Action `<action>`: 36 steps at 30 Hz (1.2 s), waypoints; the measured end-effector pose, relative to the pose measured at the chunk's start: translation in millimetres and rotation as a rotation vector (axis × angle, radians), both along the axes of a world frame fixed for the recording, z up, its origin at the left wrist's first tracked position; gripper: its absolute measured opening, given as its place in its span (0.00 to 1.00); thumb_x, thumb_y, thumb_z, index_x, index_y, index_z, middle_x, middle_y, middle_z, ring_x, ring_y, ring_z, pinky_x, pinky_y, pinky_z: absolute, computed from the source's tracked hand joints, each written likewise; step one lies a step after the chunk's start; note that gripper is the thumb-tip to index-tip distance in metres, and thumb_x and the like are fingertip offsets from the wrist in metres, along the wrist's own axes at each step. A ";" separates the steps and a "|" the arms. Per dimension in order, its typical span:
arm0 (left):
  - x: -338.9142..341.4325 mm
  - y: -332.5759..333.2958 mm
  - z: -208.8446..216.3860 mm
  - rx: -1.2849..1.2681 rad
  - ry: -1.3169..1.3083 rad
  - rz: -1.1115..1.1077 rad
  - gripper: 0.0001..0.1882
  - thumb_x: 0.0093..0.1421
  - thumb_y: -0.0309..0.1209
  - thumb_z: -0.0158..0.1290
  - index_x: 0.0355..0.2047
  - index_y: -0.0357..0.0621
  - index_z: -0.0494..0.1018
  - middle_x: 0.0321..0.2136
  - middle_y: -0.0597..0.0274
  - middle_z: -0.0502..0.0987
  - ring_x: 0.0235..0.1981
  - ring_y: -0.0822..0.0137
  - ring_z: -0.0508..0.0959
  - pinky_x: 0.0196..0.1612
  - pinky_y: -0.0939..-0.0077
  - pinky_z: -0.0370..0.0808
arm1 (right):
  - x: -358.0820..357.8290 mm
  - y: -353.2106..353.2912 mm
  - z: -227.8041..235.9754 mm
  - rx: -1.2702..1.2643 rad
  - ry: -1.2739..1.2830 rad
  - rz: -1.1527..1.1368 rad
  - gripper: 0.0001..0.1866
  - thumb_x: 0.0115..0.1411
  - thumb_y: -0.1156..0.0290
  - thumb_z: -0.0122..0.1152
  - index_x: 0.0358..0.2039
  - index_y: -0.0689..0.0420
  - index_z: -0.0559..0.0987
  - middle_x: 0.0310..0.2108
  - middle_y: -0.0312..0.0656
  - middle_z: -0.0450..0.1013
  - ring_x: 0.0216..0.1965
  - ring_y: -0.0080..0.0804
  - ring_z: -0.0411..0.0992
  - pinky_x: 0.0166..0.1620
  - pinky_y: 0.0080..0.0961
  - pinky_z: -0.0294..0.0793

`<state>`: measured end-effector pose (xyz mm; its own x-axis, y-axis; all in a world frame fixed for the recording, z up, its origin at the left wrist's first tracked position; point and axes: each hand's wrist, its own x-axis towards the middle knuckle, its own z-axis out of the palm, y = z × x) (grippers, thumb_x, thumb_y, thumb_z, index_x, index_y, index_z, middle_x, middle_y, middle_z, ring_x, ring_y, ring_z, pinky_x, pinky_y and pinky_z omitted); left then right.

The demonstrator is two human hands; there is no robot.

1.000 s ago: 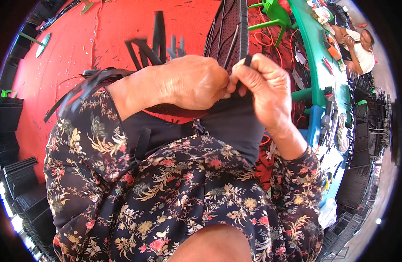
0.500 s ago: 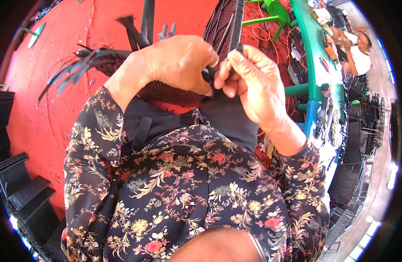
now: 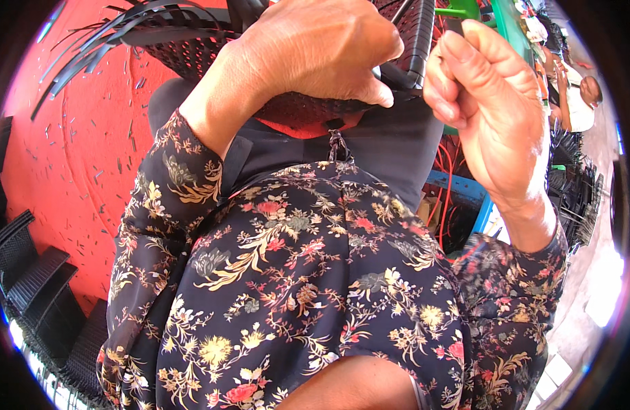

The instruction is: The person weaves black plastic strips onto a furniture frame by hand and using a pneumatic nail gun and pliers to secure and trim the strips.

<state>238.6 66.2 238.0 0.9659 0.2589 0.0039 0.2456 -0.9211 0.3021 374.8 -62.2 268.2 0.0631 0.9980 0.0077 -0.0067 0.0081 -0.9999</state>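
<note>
A black woven piece (image 3: 185,51), with a dark ribbed edge, lies across my lap at the top of the view. My left hand (image 3: 322,51) is curled, back up, over its near corner. A small shiny bit shows by the left thumb; what the fingers grip is mostly hidden. Apart from it, to the right of the woven edge (image 3: 419,44), my right hand (image 3: 496,96) is raised with thumb and forefinger pinched. The end of a dark strip (image 3: 456,26) shows at that pinch. Loose black strips (image 3: 89,51) fan out from the woven piece on the left.
Black woven panels (image 3: 45,294) are stacked at the lower left. Dark scraps litter the red floor (image 3: 75,184). On the right are a blue tray (image 3: 458,184), a red cord (image 3: 450,198), a green table edge (image 3: 510,24) and another person (image 3: 576,96) beyond.
My right hand has pulled away to the right from my left hand and the woven edge. The left hand stays at the woven piece, and both appear higher and further right in view.
</note>
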 end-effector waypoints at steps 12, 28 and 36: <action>-14.5 -18.0 -12.2 0.075 -0.359 -0.002 0.16 0.44 0.37 0.62 0.26 0.41 0.71 0.21 0.55 0.72 0.30 0.48 0.75 0.31 0.55 0.71 | 2.7 -4.5 11.2 0.000 0.193 -0.057 0.12 0.67 0.69 0.51 0.25 0.56 0.68 0.21 0.37 0.62 0.23 0.23 0.60 0.23 0.15 0.57; -15.8 -15.9 -32.6 0.036 -0.402 -0.019 0.17 0.47 0.39 0.63 0.24 0.39 0.70 0.20 0.52 0.71 0.27 0.47 0.74 0.29 0.57 0.69 | -0.3 -10.7 -8.2 -0.043 0.164 -0.092 0.14 0.67 0.68 0.51 0.23 0.54 0.65 0.20 0.34 0.63 0.22 0.20 0.61 0.23 0.14 0.56; -7.3 -31.0 -30.9 0.149 -0.520 -0.026 0.19 0.50 0.43 0.61 0.22 0.41 0.67 0.19 0.56 0.69 0.25 0.50 0.74 0.29 0.58 0.70 | 22.2 0.0 0.2 -0.076 0.097 -0.155 0.14 0.66 0.67 0.52 0.23 0.59 0.68 0.19 0.40 0.68 0.19 0.26 0.68 0.21 0.16 0.62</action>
